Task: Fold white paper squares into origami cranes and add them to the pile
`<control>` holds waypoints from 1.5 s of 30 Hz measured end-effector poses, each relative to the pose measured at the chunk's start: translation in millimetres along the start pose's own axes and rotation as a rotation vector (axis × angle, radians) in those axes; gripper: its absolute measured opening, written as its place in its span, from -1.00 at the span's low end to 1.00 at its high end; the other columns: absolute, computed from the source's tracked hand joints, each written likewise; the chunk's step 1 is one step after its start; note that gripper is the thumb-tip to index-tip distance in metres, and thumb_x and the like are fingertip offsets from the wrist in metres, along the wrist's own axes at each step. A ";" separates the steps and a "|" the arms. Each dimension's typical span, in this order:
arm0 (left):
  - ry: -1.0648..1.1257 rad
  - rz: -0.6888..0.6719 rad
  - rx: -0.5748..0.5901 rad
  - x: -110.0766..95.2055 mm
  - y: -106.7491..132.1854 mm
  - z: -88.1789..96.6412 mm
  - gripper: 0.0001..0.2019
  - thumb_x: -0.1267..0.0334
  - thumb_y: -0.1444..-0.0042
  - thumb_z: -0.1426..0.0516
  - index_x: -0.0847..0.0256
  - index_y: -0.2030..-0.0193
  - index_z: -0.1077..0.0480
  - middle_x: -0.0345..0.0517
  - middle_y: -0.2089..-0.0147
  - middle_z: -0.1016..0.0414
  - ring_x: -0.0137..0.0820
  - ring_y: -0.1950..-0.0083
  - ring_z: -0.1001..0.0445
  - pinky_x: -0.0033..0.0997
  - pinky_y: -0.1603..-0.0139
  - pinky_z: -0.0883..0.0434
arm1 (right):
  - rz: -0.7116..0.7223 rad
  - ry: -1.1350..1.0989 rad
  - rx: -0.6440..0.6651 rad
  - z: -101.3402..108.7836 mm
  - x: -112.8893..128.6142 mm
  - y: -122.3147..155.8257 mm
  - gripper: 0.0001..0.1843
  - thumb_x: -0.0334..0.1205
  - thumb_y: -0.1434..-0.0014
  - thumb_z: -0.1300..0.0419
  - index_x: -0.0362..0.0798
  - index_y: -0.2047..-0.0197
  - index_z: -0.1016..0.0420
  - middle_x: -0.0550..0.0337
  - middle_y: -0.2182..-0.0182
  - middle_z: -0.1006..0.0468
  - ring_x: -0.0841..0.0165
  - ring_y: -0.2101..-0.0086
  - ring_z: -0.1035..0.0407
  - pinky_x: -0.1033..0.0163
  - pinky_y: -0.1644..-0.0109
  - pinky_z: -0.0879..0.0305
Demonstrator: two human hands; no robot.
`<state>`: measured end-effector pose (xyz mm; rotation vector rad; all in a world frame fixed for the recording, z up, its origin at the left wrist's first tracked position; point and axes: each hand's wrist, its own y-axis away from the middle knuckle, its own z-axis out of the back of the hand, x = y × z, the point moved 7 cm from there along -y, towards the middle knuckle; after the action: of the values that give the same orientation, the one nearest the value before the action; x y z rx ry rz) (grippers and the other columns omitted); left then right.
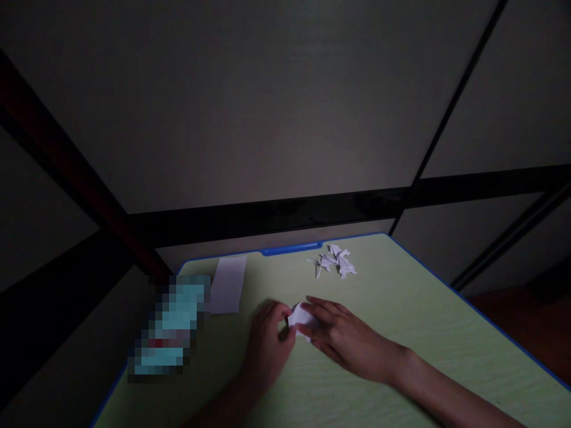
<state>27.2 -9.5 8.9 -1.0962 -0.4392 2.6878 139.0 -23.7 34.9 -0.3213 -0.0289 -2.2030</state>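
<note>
Between my hands, a small folded piece of white paper rests at the tabletop. My left hand pinches its left edge, with the thumb and index finger curled in. From the right, my right hand covers the paper's right part, its fingers reaching over the top edge and its thumb pressing the lower side. The paper's right end is hidden under those fingers. Farther back lie several small folded white paper figures, bunched together; their exact shape is hard to make out.
The green tabletop has a blue rim and a blue handle at the back. A stack or sheet of white paper lies back left, beside a blurred-out teal item. A panelled cabinet front stands close behind the table.
</note>
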 end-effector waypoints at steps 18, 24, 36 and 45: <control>0.098 -0.179 0.117 -16.5 0.3 -2.9 -0.79 0.56 0.05 0.00 0.22 0.47 -0.37 -0.05 0.23 -0.49 -0.35 0.18 -0.40 -0.31 0.16 -0.36 | 0.029 -0.069 -0.012 -1.0 -0.1 1.3 -0.63 -0.33 -0.18 0.08 0.03 -0.07 -0.23 0.09 -0.11 -0.17 0.21 -0.12 0.04 0.03 -0.13 -0.04; 0.047 -0.283 0.153 -18.5 2.4 -2.6 -0.78 0.52 -0.03 0.04 0.25 0.36 -0.39 -0.02 0.20 -0.48 -0.37 0.16 -0.38 -0.34 0.15 -0.36 | 0.017 -0.072 0.012 -2.7 -2.1 1.1 -0.63 -0.31 -0.18 0.07 0.03 -0.06 -0.24 0.09 -0.12 -0.15 0.20 -0.12 0.03 0.04 -0.13 -0.03; 0.136 -0.186 0.143 -14.3 -1.5 -0.9 -0.82 0.54 0.04 -0.04 0.22 0.45 -0.41 -0.06 0.24 -0.50 -0.37 0.22 -0.41 -0.35 0.21 -0.38 | 0.027 -0.105 0.009 -2.7 -3.1 1.1 -0.64 -0.31 -0.16 0.03 0.01 -0.04 -0.26 0.09 -0.11 -0.16 0.22 -0.11 0.01 0.04 -0.13 -0.01; 0.076 -0.224 0.152 -17.0 -2.6 -0.5 -0.80 0.53 0.11 -0.10 0.18 0.44 -0.48 -0.05 0.22 -0.52 -0.33 0.20 -0.44 -0.29 0.17 -0.38 | 0.060 -0.143 -0.010 0.8 -3.1 0.2 -0.69 -0.29 -0.13 -0.01 -0.10 0.03 -0.32 0.02 -0.07 -0.23 0.27 -0.09 -0.03 0.10 -0.14 0.02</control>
<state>39.8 -12.1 20.5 -1.0358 -0.3171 2.4323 141.1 -21.4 34.9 -0.4794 -0.0860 -2.1183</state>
